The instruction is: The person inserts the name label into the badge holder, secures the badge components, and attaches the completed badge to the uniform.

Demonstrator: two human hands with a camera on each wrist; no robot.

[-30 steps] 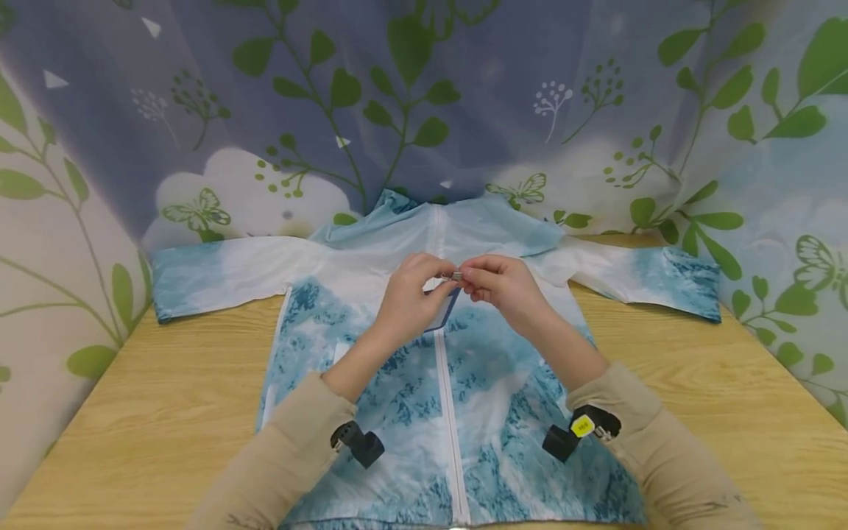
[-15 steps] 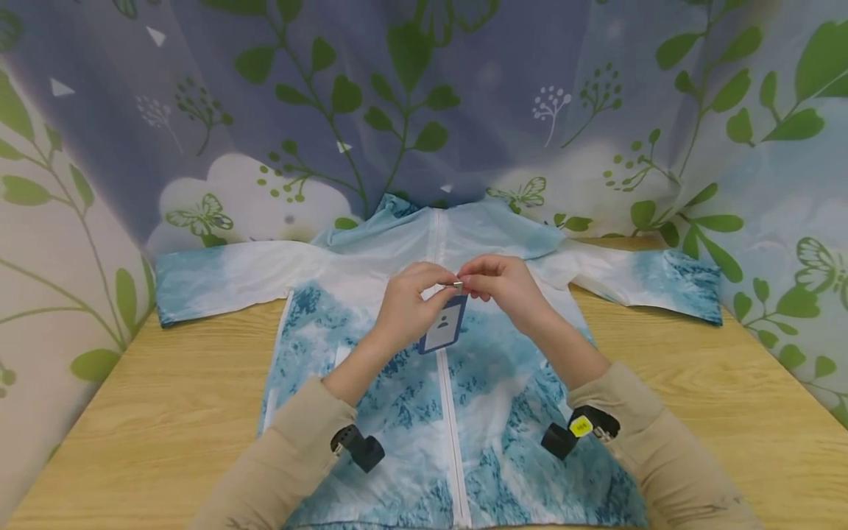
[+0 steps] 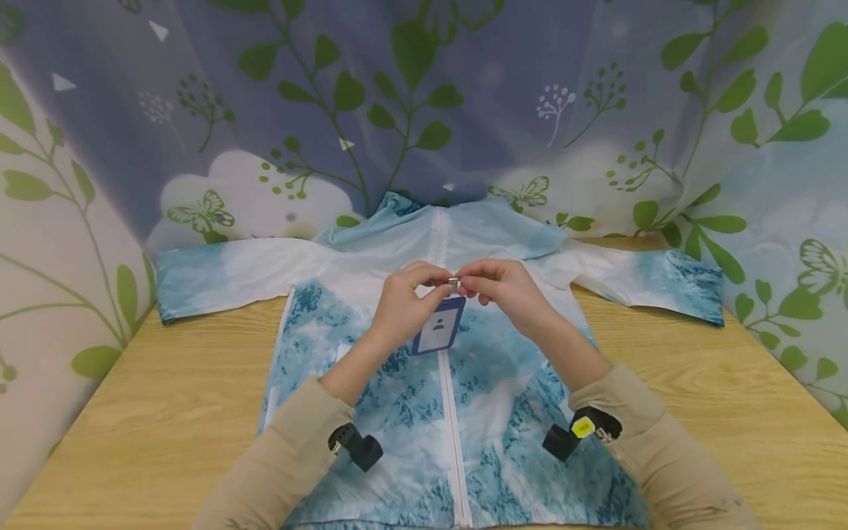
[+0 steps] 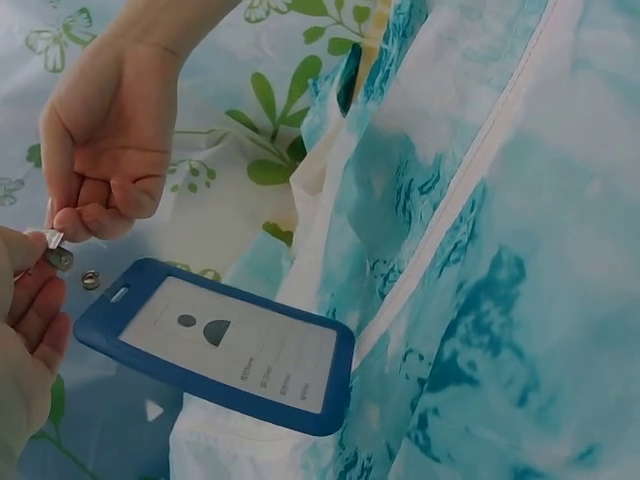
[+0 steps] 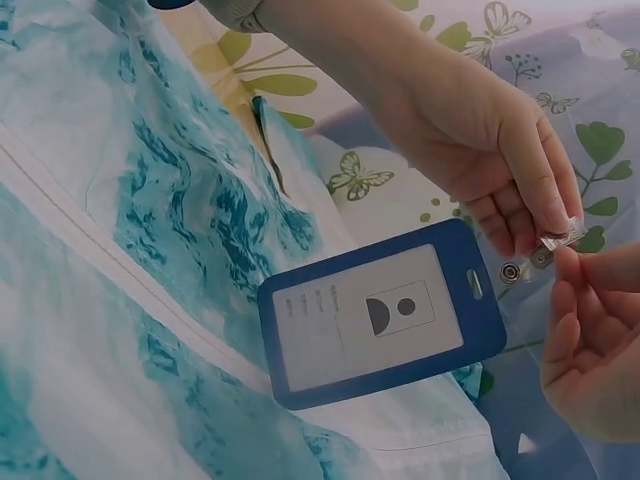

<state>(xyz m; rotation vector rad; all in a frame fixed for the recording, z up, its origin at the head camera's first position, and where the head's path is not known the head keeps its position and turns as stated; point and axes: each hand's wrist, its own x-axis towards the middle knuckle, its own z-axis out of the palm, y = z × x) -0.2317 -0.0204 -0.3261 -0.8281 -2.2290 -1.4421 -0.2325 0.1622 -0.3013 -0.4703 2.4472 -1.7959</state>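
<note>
A blue-framed badge holder (image 3: 439, 325) with a white card printed with a person icon hangs below both hands, over the jacket's front. Its small metal clip (image 3: 454, 282) lies between the fingertips of the two hands. My left hand (image 3: 407, 303) pinches the clip from the left, thumb and index finger together. From the other side my right hand (image 3: 505, 291) pinches it too, the other fingers curled in. In the right wrist view a round metal snap (image 5: 510, 271) shows between the clip and the slot of the badge holder. Underneath, a blue and white zip jacket (image 3: 391, 456) lies spread out.
The wooden table (image 3: 165, 397) carries the jacket, whose left-side sleeve (image 3: 225, 276) and right-side sleeve (image 3: 649, 276) stretch outward. A leaf-patterned curtain (image 3: 490, 96) hangs behind and along both sides. A small black camera (image 3: 361, 449) is strapped on each wrist.
The badge holder has swung down from behind my left hand, and its card now faces up toward the head camera. Both hands have lowered slightly, still pinching the clip.
</note>
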